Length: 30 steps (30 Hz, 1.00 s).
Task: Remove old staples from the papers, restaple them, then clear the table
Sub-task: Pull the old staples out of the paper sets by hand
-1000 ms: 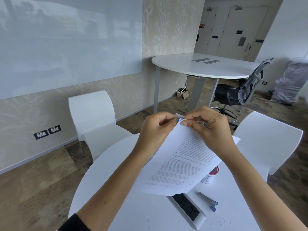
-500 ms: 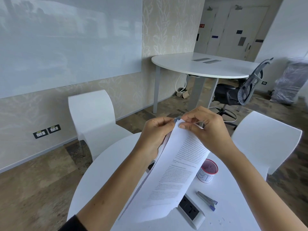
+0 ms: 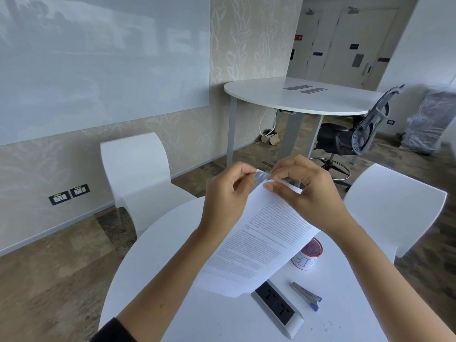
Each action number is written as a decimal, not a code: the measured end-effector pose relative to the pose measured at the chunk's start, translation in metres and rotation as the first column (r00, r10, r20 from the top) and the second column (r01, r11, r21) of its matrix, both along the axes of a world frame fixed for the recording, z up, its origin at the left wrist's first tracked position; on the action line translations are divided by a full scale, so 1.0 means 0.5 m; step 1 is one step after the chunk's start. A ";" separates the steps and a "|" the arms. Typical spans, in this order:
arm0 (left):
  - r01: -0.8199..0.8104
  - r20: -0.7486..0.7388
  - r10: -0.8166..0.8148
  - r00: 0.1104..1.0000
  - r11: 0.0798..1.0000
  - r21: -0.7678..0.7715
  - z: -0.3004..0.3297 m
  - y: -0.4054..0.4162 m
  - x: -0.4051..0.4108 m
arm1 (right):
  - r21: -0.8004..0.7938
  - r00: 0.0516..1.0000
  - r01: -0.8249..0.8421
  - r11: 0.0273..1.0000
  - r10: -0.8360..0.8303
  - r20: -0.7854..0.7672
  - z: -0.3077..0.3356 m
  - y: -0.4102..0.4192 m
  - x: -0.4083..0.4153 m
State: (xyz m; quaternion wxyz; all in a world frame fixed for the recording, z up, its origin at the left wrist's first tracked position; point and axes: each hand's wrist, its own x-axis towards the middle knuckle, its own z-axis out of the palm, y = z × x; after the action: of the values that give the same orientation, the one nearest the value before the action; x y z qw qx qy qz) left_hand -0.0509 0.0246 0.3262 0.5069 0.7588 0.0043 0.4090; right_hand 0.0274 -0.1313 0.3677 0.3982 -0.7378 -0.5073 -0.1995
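I hold a set of printed papers (image 3: 256, 243) up above the round white table (image 3: 153, 255). My left hand (image 3: 227, 196) pinches the top corner of the sheets. My right hand (image 3: 306, 191) pinches the folded top edge right beside it, thumb pressed on the front page. The staple itself is too small to make out between my fingertips. A small grey and blue stapler (image 3: 307, 295) lies on the table to the right. A white cup marked BIN with a red rim (image 3: 309, 255) stands partly behind the papers.
A power socket box (image 3: 277, 308) sits in the table below the papers. Tiny staple bits (image 3: 328, 325) lie near the front right. White chairs stand at the far left (image 3: 135, 174) and right (image 3: 394, 208). Another table and a black office chair (image 3: 345, 139) are beyond.
The papers, hanging narrow and steep half a second ago, have swung back up and spread wider. Both hands stay at the top corner, working at it.
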 end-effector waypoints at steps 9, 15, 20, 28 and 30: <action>-0.090 0.215 0.054 0.975 0.983 0.160 0.011 -0.004 -0.006 | 0.108 0.999 -0.036 0.994 0.036 0.003 0.002 0.006 -0.012; -0.042 0.198 0.028 0.980 0.997 0.069 0.023 -0.013 -0.013 | 0.126 0.999 -0.025 0.992 0.029 -0.026 0.008 0.006 -0.017; -0.042 0.190 0.032 0.981 0.998 0.045 0.030 -0.017 -0.013 | 0.133 0.998 -0.027 0.991 0.033 -0.047 0.013 0.003 -0.020; 0.044 0.076 -0.036 0.996 0.994 -0.104 0.038 -0.015 -0.010 | 0.198 0.999 -0.005 0.980 0.016 -0.051 0.012 0.006 -0.020; 0.070 0.029 -0.066 0.997 0.984 -0.162 0.043 -0.012 -0.012 | 0.220 1.000 0.020 0.975 -0.016 -0.022 0.012 0.006 -0.023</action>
State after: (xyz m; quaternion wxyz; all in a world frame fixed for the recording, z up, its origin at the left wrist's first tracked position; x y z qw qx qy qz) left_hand -0.0567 0.0188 0.3475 0.5809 0.7096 0.0060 0.3986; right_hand 0.0160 -0.1283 0.3738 0.4808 -0.6955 -0.4713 -0.2509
